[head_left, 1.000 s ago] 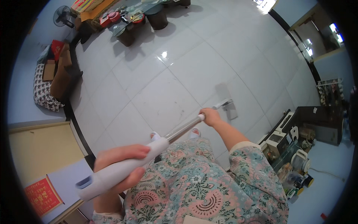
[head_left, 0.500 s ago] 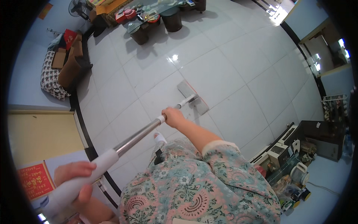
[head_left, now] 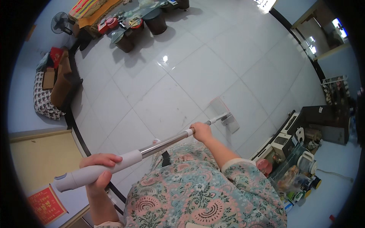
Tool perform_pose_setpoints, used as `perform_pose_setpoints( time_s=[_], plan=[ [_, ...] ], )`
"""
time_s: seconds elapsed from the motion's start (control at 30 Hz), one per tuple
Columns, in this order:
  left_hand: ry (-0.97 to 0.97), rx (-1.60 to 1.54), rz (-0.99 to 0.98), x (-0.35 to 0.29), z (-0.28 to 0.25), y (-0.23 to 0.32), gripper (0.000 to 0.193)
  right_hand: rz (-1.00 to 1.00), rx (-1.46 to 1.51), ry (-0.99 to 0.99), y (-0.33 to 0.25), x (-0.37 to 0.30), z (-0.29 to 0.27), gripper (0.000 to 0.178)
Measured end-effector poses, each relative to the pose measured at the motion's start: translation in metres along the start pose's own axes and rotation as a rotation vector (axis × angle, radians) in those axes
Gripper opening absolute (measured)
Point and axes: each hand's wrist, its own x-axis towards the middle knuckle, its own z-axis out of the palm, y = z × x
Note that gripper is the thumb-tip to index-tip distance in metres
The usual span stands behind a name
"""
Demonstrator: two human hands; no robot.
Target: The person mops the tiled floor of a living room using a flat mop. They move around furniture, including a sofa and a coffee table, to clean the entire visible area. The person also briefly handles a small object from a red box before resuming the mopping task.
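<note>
Pale glossy floor tiles point(head_left: 182, 79) extended across a room with light-blue walls point(head_left: 23, 102). A glass-topped low table point(head_left: 131, 22) crowded with small objects stood at the far left, with a dark stool point(head_left: 155, 22) beside it and an electric fan point(head_left: 61, 22) farther left. Along the left wall lay a black-and-white patterned bundle point(head_left: 43, 95), next to a brown seat-like piece point(head_left: 62, 85); a red poster point(head_left: 47, 205) hung at the near left. A white-handled jug point(head_left: 306, 162) stood among assorted items at the near right.

A flat mop point(head_left: 152, 148) ran obliquely from the near left to the right of centre. The left hand point(head_left: 99, 159) was wrapped around its thick white handle point(head_left: 95, 173), fingers above and thumb below. The right hand point(head_left: 201, 132) held the metal shaft point(head_left: 167, 142) in a narrow grip just beyond a white collar point(head_left: 189, 132). Farther away, the rectangular mop head point(head_left: 233, 125) lay on the tiles, to the right of both hands. A floral garment point(head_left: 190, 182) filled the near centre.
</note>
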Motion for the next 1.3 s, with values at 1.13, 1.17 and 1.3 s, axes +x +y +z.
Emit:
perform_pose_setpoints(
  time_s=[1.13,1.17,1.3],
  plan=[
    [0.332,0.438,0.116,-0.067,-0.051,0.055,0.034,-0.359,0.149,0.06,-0.097,0.028,0.002,0.017],
    [0.362,0.421,0.136,-0.062,-0.051,0.055,0.034,-0.33,0.163,0.123,-0.092,0.02,0.001,0.017],
    [0.061,0.225,0.1,-0.022,-0.064,0.033,0.036,-0.106,0.161,0.309,-0.045,-0.013,-0.012,0.017]
  ],
)
